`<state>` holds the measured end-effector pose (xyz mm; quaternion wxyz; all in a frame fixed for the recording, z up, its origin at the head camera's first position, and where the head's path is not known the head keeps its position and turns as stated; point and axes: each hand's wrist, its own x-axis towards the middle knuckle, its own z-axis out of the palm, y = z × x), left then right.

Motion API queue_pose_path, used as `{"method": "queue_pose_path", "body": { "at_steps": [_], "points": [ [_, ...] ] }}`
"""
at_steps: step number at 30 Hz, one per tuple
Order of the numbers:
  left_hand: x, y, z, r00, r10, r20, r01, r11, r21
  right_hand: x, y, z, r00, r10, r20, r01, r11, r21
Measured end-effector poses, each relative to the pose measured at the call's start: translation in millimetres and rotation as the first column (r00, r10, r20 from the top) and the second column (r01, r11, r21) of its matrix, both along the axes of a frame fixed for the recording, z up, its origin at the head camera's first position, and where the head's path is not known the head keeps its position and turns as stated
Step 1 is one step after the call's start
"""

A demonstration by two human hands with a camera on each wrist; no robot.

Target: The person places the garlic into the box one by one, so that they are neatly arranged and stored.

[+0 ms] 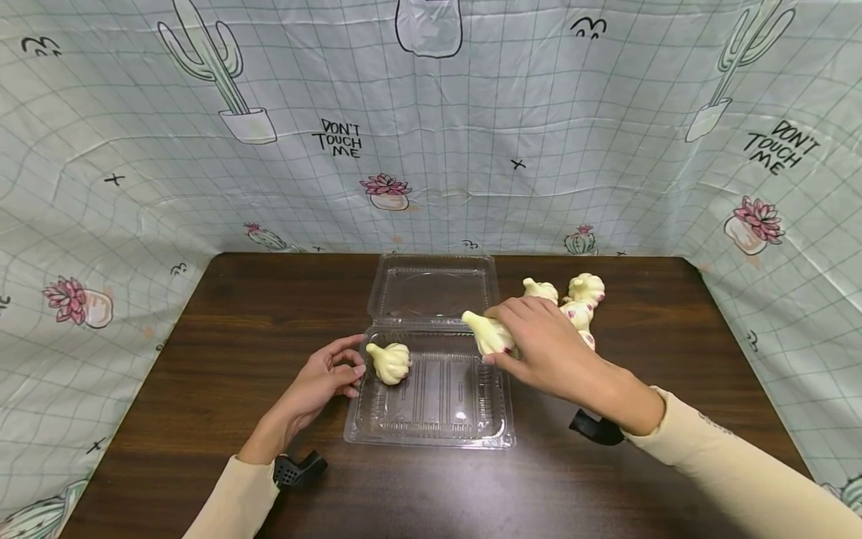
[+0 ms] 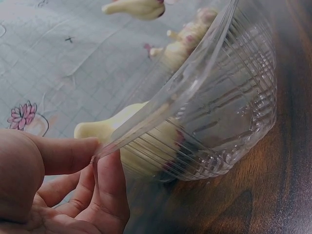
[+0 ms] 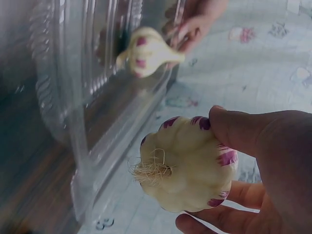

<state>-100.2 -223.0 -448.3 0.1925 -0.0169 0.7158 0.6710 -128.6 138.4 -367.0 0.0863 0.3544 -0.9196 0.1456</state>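
Observation:
My right hand (image 1: 548, 348) grips a garlic bulb (image 1: 490, 335) over the right side of a clear plastic clamshell container (image 1: 431, 434). In the right wrist view, the roots and purple marks of that held bulb (image 3: 187, 163) face the camera, with thumb and fingers around its sides. At the container's left rim, my left hand (image 1: 330, 378) pinches the plastic edge between thumb and fingers, as the left wrist view shows. Inside the container's left end lies another garlic bulb (image 1: 390, 363), its stem pointing to the upper left.
Several more garlic bulbs (image 1: 584, 288) lie in a group right of the container, partly hidden behind my right hand. The container's lid (image 1: 434, 288) lies folded open toward the back. A printed cloth (image 1: 431, 150) hangs behind and beside the dark wooden table (image 1: 222, 359).

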Motion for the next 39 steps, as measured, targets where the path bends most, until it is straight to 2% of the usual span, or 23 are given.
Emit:
{"method": "queue_pose_path", "body": {
  "at_steps": [13,26,39],
  "points": [
    [-0.6,-1,-2.9,1.0,-0.005,-0.013,0.005,1.0,0.005,10.3,-42,-6.6,0.991,0.122,-0.047,-0.118,0.989,0.09],
    [-0.5,-1,-2.8,1.0,0.004,-0.011,-0.004,1.0,0.005,18.1,-76,-11.3,0.962,0.261,-0.082,-0.245,0.955,0.165],
    [-0.5,0,-4.2,0.999,-0.006,-0.033,0.007,1.0,0.022,23.9,-105,-24.9,0.942,0.324,-0.084,-0.294,0.922,0.252]
  ]
}}
